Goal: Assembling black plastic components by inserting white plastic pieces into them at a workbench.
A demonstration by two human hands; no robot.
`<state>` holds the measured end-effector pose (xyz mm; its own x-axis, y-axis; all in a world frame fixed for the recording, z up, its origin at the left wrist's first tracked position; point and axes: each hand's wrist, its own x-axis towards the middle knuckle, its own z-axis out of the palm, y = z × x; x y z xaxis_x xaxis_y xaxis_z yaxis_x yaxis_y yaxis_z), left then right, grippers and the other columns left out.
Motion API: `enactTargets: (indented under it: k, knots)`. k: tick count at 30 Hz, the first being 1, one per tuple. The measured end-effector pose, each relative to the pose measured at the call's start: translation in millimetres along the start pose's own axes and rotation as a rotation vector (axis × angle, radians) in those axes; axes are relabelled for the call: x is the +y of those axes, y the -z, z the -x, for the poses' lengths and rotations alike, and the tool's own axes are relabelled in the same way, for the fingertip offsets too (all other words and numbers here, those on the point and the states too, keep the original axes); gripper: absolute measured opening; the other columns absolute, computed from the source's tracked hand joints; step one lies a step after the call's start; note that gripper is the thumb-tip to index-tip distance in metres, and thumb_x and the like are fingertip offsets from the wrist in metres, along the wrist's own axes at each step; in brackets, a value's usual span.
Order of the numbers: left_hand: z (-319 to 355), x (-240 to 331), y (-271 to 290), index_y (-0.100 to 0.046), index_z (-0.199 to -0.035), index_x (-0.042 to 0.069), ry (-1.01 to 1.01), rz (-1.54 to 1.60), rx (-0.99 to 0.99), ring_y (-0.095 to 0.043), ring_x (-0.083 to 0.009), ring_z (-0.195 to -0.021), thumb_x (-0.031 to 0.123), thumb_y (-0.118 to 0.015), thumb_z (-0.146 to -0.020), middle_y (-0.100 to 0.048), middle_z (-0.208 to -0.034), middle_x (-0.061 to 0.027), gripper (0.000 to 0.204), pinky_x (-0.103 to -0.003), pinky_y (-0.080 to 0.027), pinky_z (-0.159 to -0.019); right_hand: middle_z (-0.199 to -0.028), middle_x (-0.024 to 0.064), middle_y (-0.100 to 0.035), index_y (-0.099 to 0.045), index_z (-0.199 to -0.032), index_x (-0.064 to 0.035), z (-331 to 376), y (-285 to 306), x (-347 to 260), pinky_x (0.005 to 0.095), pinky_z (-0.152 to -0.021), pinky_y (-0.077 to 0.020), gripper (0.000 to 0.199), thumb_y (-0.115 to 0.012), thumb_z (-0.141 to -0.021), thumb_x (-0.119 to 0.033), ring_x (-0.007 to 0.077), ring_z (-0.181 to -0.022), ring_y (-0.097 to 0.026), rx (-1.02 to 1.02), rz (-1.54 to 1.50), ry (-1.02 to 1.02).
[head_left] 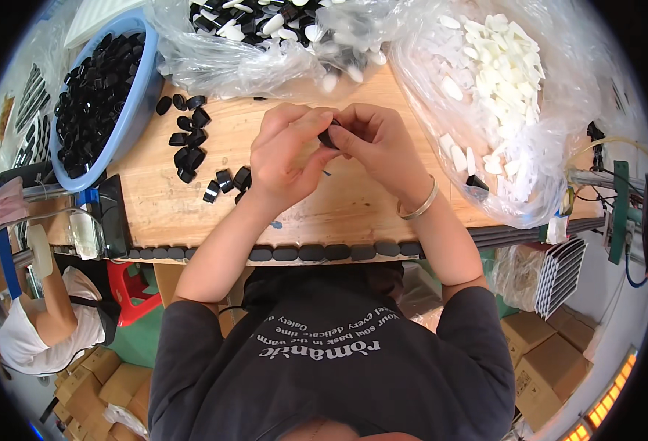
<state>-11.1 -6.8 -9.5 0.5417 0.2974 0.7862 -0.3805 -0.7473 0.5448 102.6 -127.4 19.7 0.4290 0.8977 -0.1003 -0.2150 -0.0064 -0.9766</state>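
Note:
Both my hands meet over the middle of the wooden table (170, 198). My left hand (286, 158) and my right hand (372, 143) pinch one small black plastic piece (329, 137) between their fingertips. A metal bangle (421, 204) sits on my right wrist. Several loose black pieces (190, 140) lie on the wood to the left of my left hand. A row of finished black pieces (294, 253) lines the table's near edge.
A blue basin (134, 110) full of black pieces stands at the left. Clear bags hold mixed black and white parts (265, 29) at the back and white parts (500, 81) at the right. Another person (45, 323) sits lower left. Cardboard boxes (552, 353) lie on the floor.

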Motion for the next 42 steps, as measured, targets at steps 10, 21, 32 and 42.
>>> enactTargets:
  k: [10, 21, 32, 42]
  knots:
    - [-1.2, -1.9, 1.5, -0.061, -0.112, 0.002, 0.133, -0.133, -0.151, -0.063, -0.0252, -0.093, -0.007, -0.074, -0.066, -0.065, -0.104, -0.0129, 0.049, -0.032, -0.052, -0.079, -0.082, 0.0011, -0.065, -0.064, -0.1, -0.0009, -5.3, 4.7, 5.6, 0.0182, -0.062, -0.0427, 0.019, -0.063, -0.091, -0.018, 0.0056, -0.073, -0.058, 0.043, 0.029, -0.027]
    - [-8.5, -2.9, 16.2, -0.064, -0.101, -0.002, 0.797, 0.504, -0.031, -0.06, -0.0096, -0.082, 0.009, -0.067, -0.087, -0.067, -0.092, -0.0049, 0.018, -0.023, -0.046, -0.074, -0.089, 0.0069, -0.069, -0.064, -0.106, 0.0015, -9.1, 18.5, -3.9, 0.02, -0.066, -0.0469, 0.022, -0.061, -0.092, -0.016, 0.0062, -0.07, -0.057, 0.113, -0.007, 0.1]
    - [-10.5, -3.5, 21.2, -0.064, -0.094, -0.002, 0.774, 0.476, 0.049, -0.052, -0.0041, -0.068, 0.01, -0.059, -0.093, -0.06, -0.075, 0.0007, 0.013, -0.018, -0.04, -0.063, -0.082, 0.0064, -0.068, -0.064, -0.101, 0.0024, -8.7, 12.8, -7.7, 0.0188, -0.062, -0.0443, 0.019, -0.06, -0.092, -0.014, 0.0052, -0.065, -0.053, 0.06, 0.012, 0.057]
    - [-9.7, -19.4, 55.8, -0.063, -0.1, -0.003, 0.604, 0.352, 0.222, -0.048, -0.0026, -0.062, 0.011, -0.054, -0.096, -0.055, -0.069, 0.0019, 0.017, -0.017, -0.036, -0.058, -0.083, 0.0044, -0.068, -0.067, -0.103, 0.0007, -76.0, 9.6, -136.0, 0.0202, -0.06, -0.0453, 0.028, -0.068, -0.087, -0.022, 0.0076, -0.067, -0.059, 0.217, 0.737, 0.339]
